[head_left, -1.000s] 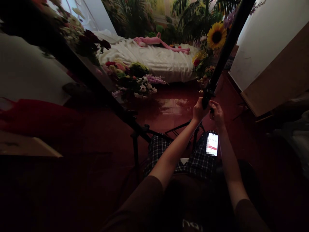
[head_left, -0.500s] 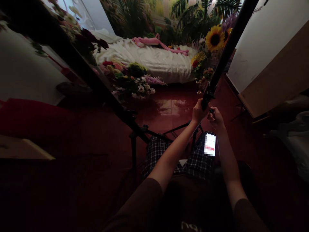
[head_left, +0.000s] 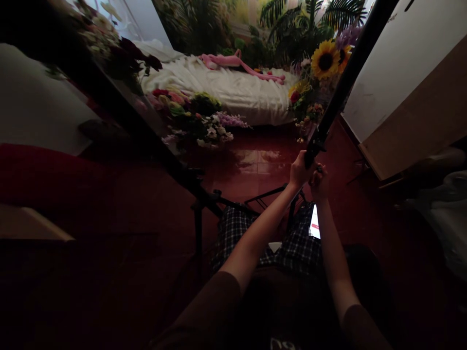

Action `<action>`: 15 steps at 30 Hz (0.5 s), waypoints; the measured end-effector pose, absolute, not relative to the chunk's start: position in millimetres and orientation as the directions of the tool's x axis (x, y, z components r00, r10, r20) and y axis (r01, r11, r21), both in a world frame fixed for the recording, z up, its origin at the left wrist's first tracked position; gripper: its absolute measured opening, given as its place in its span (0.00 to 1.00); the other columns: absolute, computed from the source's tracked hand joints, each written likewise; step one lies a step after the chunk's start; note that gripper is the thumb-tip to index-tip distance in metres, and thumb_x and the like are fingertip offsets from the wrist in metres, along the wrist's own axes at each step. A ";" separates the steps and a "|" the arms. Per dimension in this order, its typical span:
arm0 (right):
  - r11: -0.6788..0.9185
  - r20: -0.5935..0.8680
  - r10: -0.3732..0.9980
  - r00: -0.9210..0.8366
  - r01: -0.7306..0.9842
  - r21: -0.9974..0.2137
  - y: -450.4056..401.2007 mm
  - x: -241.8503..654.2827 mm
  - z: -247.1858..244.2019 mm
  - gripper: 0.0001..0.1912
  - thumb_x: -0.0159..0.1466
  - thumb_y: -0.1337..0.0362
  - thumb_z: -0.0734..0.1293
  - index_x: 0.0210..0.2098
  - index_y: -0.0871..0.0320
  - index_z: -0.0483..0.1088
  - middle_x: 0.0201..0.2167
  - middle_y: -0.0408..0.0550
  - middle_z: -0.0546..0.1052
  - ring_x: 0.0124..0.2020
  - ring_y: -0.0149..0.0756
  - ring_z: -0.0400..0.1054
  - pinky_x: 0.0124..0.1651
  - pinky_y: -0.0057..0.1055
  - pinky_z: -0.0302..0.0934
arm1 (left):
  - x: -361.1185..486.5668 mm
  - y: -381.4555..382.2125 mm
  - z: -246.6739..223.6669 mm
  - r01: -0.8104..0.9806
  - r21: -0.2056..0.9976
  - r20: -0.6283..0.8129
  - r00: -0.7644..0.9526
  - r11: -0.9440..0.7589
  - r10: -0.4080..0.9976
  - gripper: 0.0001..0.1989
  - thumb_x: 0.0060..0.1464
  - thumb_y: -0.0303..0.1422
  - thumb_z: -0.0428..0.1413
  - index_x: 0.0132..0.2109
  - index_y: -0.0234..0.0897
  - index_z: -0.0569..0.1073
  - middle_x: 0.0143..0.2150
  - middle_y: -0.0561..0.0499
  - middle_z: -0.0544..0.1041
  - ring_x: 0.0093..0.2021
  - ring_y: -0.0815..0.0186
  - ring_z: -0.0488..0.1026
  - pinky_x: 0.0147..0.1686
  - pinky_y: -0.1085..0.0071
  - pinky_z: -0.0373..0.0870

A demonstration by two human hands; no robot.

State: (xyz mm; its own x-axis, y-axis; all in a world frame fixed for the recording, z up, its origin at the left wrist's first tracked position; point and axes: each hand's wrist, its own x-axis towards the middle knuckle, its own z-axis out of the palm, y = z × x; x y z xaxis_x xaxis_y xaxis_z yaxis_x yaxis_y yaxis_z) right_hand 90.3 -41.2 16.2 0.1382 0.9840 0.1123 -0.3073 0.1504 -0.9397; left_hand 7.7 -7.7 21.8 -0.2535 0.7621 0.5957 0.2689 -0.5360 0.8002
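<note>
My left hand (head_left: 299, 170) is wrapped round the lower part of a black pole (head_left: 333, 104) that slants up to the right. Just right of it, my right hand (head_left: 318, 181) is closed at a small dark knob or clamp part (head_left: 319, 168) beside the pole; the dim light hides the exact grip. A lit phone (head_left: 314, 223) rests on my checkered shorts (head_left: 297, 245), partly covered by my right forearm.
Another thick black pole (head_left: 146, 141) slants across the left, joined to stand legs low in the middle. Flowers (head_left: 211, 129) and a white-draped bench (head_left: 251, 99) with a pink plush toy (head_left: 226, 61) lie ahead. Wooden board (head_left: 412, 116) at right; sunflowers (head_left: 324, 61) behind the pole.
My right hand has moved left, closer to the pole and my left hand, and its forearm now covers part of the phone. My left hand stays on the pole.
</note>
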 end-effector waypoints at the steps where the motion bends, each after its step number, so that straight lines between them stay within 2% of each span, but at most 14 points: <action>1: 0.153 0.115 0.983 0.144 -0.295 -0.943 -40.2 90.2 15.1 0.23 0.61 0.38 0.60 0.36 0.52 0.67 0.13 0.31 0.58 0.14 0.23 0.54 0.18 0.20 0.48 | 5.9 -12.6 22.3 0.247 0.813 0.578 -0.231 -0.527 0.783 0.14 0.58 0.39 0.57 0.48 0.38 0.68 0.35 0.49 0.77 0.31 0.69 0.74 0.31 0.75 0.67; 5: 0.140 0.072 0.978 0.196 -0.359 -0.923 -35.2 91.9 15.0 0.24 0.57 0.37 0.64 0.35 0.52 0.67 0.17 0.32 0.64 0.15 0.22 0.57 0.19 0.19 0.51 | -16.5 -45.7 5.9 0.186 0.841 0.532 -0.117 -0.508 0.839 0.18 0.61 0.38 0.53 0.56 0.38 0.65 0.46 0.44 0.77 0.42 0.66 0.77 0.41 0.70 0.73; 6: 0.125 0.051 0.980 0.195 -0.391 -0.912 -34.8 92.9 14.7 0.24 0.56 0.38 0.65 0.35 0.52 0.67 0.17 0.32 0.65 0.15 0.22 0.56 0.18 0.19 0.50 | -27.5 -56.4 -2.8 0.192 0.851 0.513 -0.104 -0.489 0.852 0.17 0.61 0.37 0.53 0.55 0.37 0.67 0.48 0.42 0.77 0.44 0.65 0.77 0.43 0.69 0.73; 8: 0.104 0.025 0.983 0.183 -0.435 -0.894 -37.6 95.0 11.0 0.24 0.55 0.38 0.67 0.34 0.52 0.67 0.17 0.32 0.65 0.14 0.22 0.55 0.17 0.19 0.49 | -57.4 -78.7 -21.0 0.226 0.884 0.440 -0.107 -0.409 0.892 0.12 0.60 0.36 0.53 0.49 0.35 0.71 0.46 0.42 0.77 0.42 0.65 0.78 0.43 0.68 0.74; 11: 0.087 0.007 0.985 0.170 -0.466 -0.880 -53.1 94.3 -6.5 0.23 0.56 0.39 0.67 0.34 0.52 0.67 0.20 0.36 0.71 0.16 0.25 0.62 0.17 0.21 0.54 | -119.9 -110.5 -36.7 0.331 0.899 0.385 -0.289 -0.287 0.876 0.11 0.60 0.36 0.52 0.45 0.35 0.72 0.43 0.43 0.77 0.41 0.65 0.77 0.43 0.67 0.75; 13: 0.037 -0.025 0.992 0.123 -0.477 -0.878 -69.0 87.4 -24.2 0.23 0.56 0.38 0.65 0.36 0.51 0.66 0.27 0.39 0.77 0.21 0.28 0.69 0.20 0.22 0.59 | -168.0 -128.0 -31.8 0.395 0.888 0.409 -0.440 -0.237 0.800 0.10 0.59 0.37 0.52 0.43 0.37 0.72 0.41 0.46 0.77 0.39 0.66 0.76 0.42 0.67 0.74; 15: -0.029 -0.064 0.996 0.062 -0.455 -0.890 -84.3 73.2 -40.6 0.22 0.57 0.40 0.66 0.38 0.50 0.65 0.30 0.40 0.78 0.24 0.29 0.72 0.21 0.23 0.62 | -214.3 -140.1 -14.4 0.419 0.883 0.440 -0.573 -0.214 0.691 0.09 0.59 0.38 0.52 0.43 0.39 0.72 0.40 0.48 0.77 0.38 0.67 0.75 0.40 0.69 0.73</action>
